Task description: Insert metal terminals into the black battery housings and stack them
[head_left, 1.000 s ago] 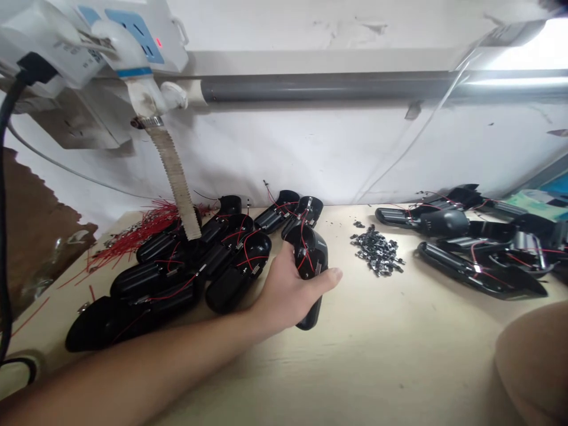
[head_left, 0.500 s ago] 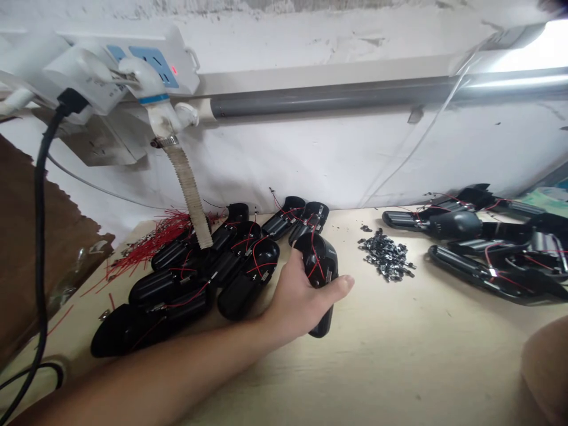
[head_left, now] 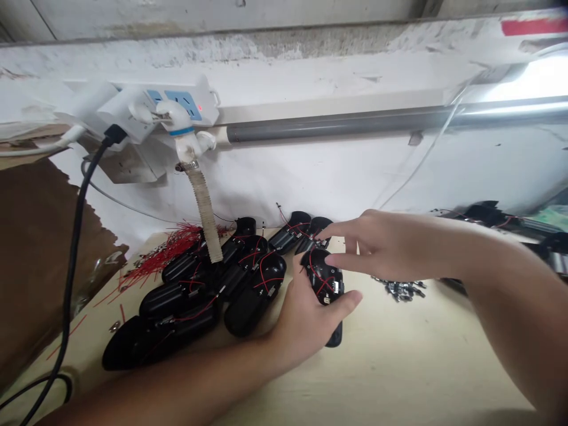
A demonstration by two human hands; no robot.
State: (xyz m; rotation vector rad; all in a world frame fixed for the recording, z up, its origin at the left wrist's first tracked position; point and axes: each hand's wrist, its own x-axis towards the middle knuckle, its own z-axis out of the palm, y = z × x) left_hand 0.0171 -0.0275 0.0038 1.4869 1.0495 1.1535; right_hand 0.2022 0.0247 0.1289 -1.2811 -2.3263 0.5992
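Left hand (head_left: 306,322) gripping red-wired black housing (head_left: 323,275), right hand (head_left: 377,242) open just above

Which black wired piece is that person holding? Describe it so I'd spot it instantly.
Under the white power strip, black housings lie heaped on a pale bench. The one you want sits right of the heap, held in the left hand, red wires crossing it.

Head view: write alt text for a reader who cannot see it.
The left hand grips a black plastic housing strung with red wires while the right hand reaches just above it. More wired housings lie heaped on a bench beneath a white power strip.
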